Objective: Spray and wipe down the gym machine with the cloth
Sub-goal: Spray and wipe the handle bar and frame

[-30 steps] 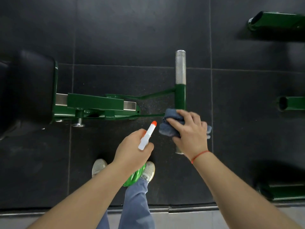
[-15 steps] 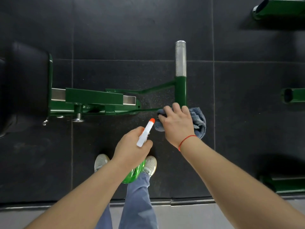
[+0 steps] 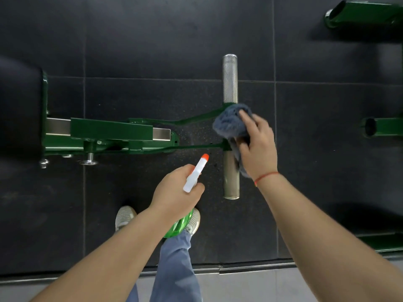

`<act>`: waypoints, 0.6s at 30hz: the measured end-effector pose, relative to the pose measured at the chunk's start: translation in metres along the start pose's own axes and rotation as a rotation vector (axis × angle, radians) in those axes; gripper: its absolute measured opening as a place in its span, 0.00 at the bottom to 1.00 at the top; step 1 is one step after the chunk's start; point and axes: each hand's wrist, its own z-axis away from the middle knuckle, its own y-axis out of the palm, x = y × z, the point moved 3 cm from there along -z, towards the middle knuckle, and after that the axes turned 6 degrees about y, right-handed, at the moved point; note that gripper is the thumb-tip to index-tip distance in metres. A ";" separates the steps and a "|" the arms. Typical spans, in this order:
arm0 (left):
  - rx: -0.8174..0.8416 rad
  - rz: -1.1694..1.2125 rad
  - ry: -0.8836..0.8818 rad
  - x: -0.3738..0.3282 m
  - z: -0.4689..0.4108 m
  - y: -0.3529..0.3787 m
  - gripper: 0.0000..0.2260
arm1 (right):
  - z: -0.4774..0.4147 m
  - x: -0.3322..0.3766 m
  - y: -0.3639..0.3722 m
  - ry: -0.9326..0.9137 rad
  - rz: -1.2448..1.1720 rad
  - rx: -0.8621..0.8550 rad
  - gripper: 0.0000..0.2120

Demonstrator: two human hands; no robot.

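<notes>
Cloth (image 3: 229,125) clutched by right hand (image 3: 259,149) on handlebar (image 3: 230,79), spray bottle (image 3: 197,171) gripped by left hand (image 3: 174,192); liable to slip off rounded tube.

- Even indoor light from overhead, medium bright; the dark rubber floor (image 3: 130,40) soaks it up, so the scene reads dim.
- Soft dark shadows on the floor just under the green tube (image 3: 366,14) top right and near the lower right edge.
- Glossy highlights on the green frame (image 3: 109,129); steel insert (image 3: 57,126) nearly blown white; glint on the spray bottle (image 3: 181,225) body.
- Knurled handle (image 3: 230,77) sharp, texture visible.
- Right hand (image 3: 258,147) and cloth (image 3: 229,123) slightly motion-blurred.
- Wide-angle distortion: floor seams bow, forearms (image 3: 104,262) stretched at the bottom corners.
- Seat pad (image 3: 19,105) at the left edge soft, almost black, no detail.
</notes>
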 end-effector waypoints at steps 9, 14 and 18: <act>0.023 0.003 0.032 -0.004 0.005 0.014 0.04 | -0.042 -0.015 0.014 0.649 -0.652 0.046 0.18; 0.037 -0.012 0.038 -0.002 0.001 0.018 0.04 | 0.019 -0.054 0.032 0.939 -0.682 0.215 0.11; 0.039 -0.034 0.047 0.002 0.000 0.018 0.05 | 0.027 -0.061 0.036 1.069 -0.693 0.332 0.13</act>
